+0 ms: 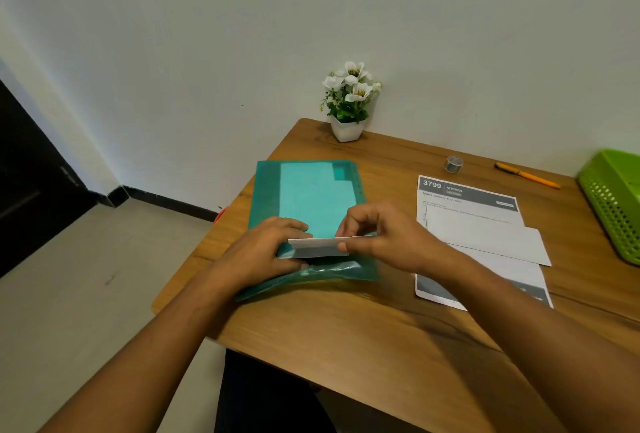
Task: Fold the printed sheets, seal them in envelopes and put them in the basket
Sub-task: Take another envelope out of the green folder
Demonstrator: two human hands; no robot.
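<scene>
Two-handed grip on white paper over the green folder: left hand curled round its 9 o'clock end, right hand pinching the 3 o'clock end. Printed sheets flat at 3 o'clock, green basket beyond at 2 o'clock

Plain white far wall, meets left wall at a corner. Pale floor on left, black skirting along wall base. Dark door at left edge. Wooden table against far wall. Soft, even light.
</scene>
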